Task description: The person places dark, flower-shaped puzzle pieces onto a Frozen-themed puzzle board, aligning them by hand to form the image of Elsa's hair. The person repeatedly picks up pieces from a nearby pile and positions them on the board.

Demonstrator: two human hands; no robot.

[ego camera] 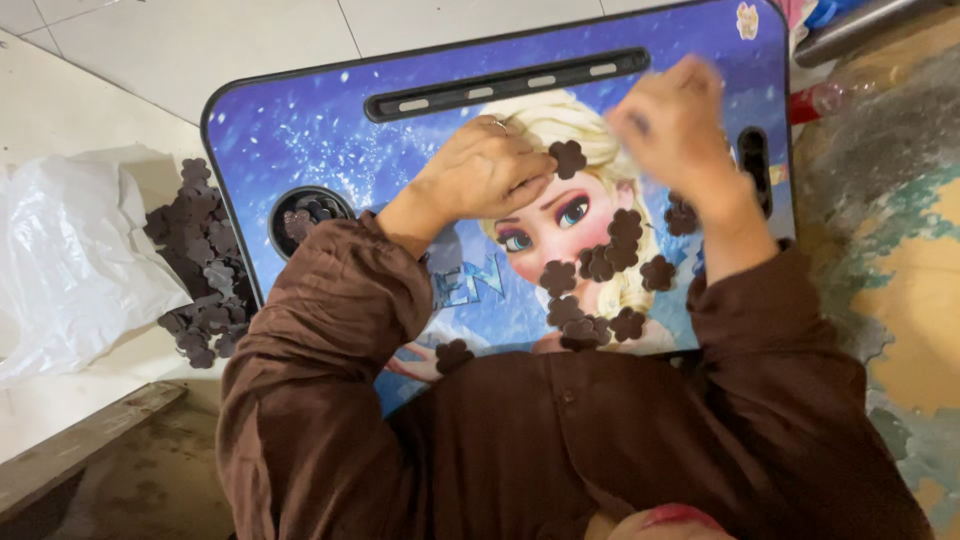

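Now we are pinching one dark flower-shaped piece (568, 158) in our left hand (480, 170), lifting it clear for handling; our right hand (672, 122) is blurring, grip unreadable. More pieces (600, 262) are lying nearby on the blue table (300, 130), beside a floor pile (200, 260).

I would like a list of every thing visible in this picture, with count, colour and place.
lap table: one, blue with black rim, centre.
flower-shaped pieces: about a dozen, dark brown, scattered on the lap table.
pile of pieces: many, dark brown, floor left of the table.
cup hole: one, black, table's left side, pieces inside.
plastic bag: one, white, far left.
left hand: holds one piece.
right hand: blurred, raised over the table.
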